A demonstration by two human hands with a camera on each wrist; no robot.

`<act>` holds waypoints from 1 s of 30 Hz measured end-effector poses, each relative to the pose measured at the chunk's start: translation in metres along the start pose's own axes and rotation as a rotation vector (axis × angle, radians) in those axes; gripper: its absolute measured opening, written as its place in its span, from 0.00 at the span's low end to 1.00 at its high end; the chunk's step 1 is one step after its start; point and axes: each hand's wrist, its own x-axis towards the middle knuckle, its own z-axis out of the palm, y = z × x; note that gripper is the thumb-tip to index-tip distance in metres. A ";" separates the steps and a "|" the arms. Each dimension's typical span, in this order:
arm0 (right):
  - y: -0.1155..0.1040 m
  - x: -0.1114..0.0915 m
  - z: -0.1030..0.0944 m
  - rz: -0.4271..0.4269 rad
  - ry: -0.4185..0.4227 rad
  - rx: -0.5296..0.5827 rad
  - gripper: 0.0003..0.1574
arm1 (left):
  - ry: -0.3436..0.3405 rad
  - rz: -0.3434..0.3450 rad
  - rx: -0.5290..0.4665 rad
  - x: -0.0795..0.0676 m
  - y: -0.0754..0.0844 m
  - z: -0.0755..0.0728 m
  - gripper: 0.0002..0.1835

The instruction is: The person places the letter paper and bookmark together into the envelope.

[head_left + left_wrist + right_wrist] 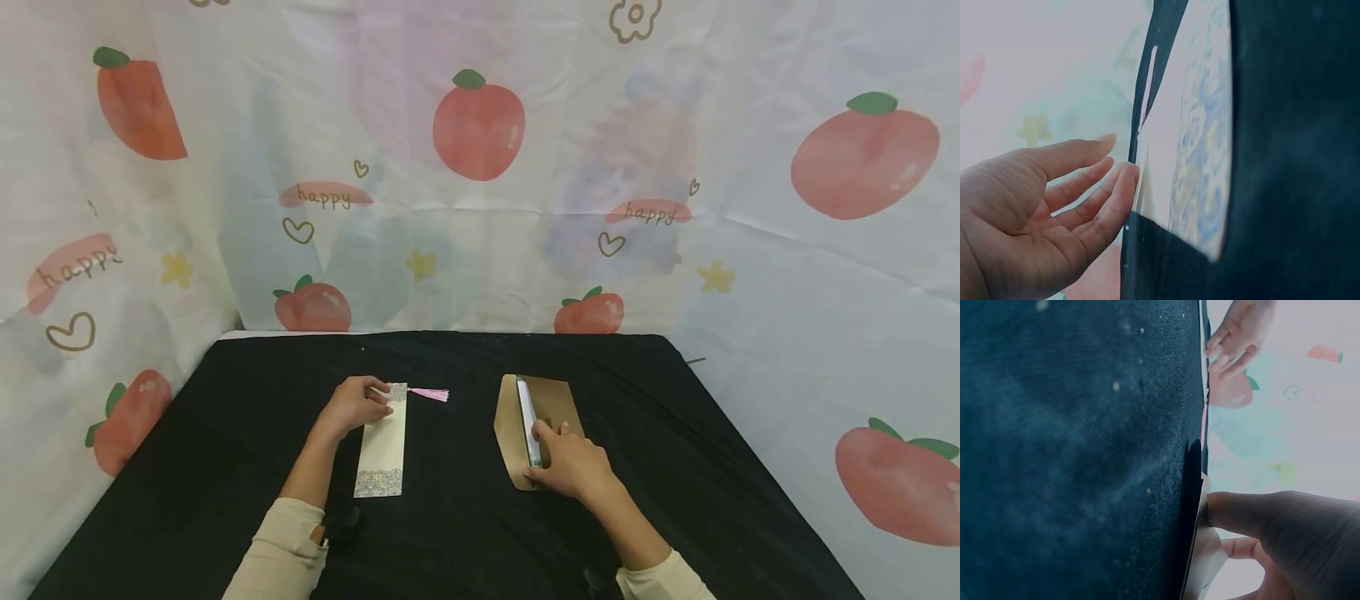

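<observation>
We see the bookmark (383, 448) lying flat on the black cloth (457, 533), its pink tassel (431, 394) pointing right. The left hand (360, 403) is at the bookmark's upper part, fingers loosely bent and grasping nothing; we cannot tell whether they touch it. The right hand (576, 464) pinches the brown envelope (553, 398) between thumb and fingers, beside the white insert (527, 412).

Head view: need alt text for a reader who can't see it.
A person's right hand grips an open brown envelope with a white strip showing, on a black cloth. The left hand is at the far end of a cream bookmark with a pink tassel; a fruit-print backdrop hangs behind.
</observation>
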 end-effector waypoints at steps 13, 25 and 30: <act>-0.001 -0.001 0.001 0.001 -0.005 0.004 0.38 | 0.023 -0.020 -0.004 -0.004 -0.010 -0.012 0.21; 0.001 0.000 0.002 0.002 -0.003 -0.001 0.38 | 0.051 -0.093 0.122 -0.001 -0.007 -0.006 0.26; 0.001 0.000 0.002 -0.004 0.003 -0.003 0.37 | 0.044 -0.070 0.206 -0.002 0.000 0.003 0.31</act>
